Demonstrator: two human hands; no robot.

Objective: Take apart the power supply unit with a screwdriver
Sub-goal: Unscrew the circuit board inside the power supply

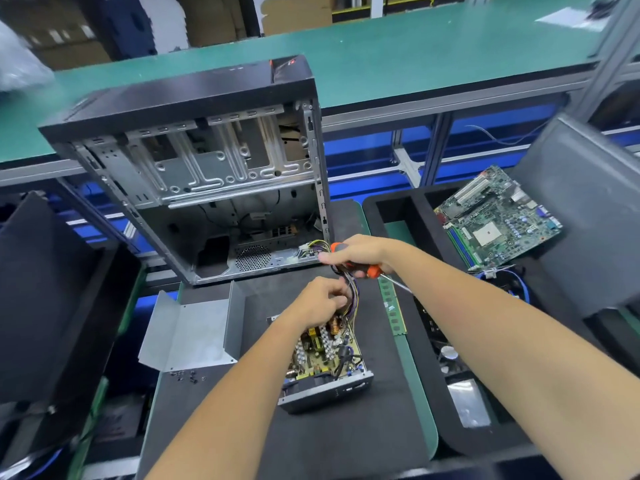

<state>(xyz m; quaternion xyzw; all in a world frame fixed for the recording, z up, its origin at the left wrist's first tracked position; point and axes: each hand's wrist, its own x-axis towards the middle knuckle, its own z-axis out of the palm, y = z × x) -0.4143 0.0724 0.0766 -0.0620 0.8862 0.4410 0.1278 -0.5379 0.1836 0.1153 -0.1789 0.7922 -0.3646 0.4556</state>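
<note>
Workbench setting: dark anti-static mat (311, 438) over green bench covering, shelving and cartons behind.

Power supply unit (329, 362) at mat centre, cover off, yellow-brown circuit board exposed; capacitors, copper-wound coil, pale heat-sink fins visible. Shell of thin grey sheet steel, box-shaped, sharp folded edges.

Left hand (320, 301) over far end of unit, fingers curled round wire bundle (351, 289) where it leaves the board. Right hand (360, 256) just beyond unit, closed on screwdriver (367, 268) and seemingly on upper run of same bundle; orange and black handle, slim steel shaft pointing right. Wires multicoloured, flexible, rising from unit to right hand.

Removed cover (188, 336) left of unit, bent sheet metal, matte. Loose screws (187, 375) at near left of unit, small, dark. Memory stick (393, 306) right of unit, green, narrow. Computer case (207, 174) beyond unit, upright, open, gutted, stamped steel interior. Motherboard (498, 216) far right of unit, propped in black foam tray (391, 209).

Risks, as judged:
- Hard pull on bundle may tear solder joints or lift board while fasteners remain.
- Capacitors may hold charge; bare fingers near board.
- Screwdriver tip, held alongside wires, may nick insulation.
- Shell edges may cut skin.
- Screws may roll off mat if knocked.
</note>
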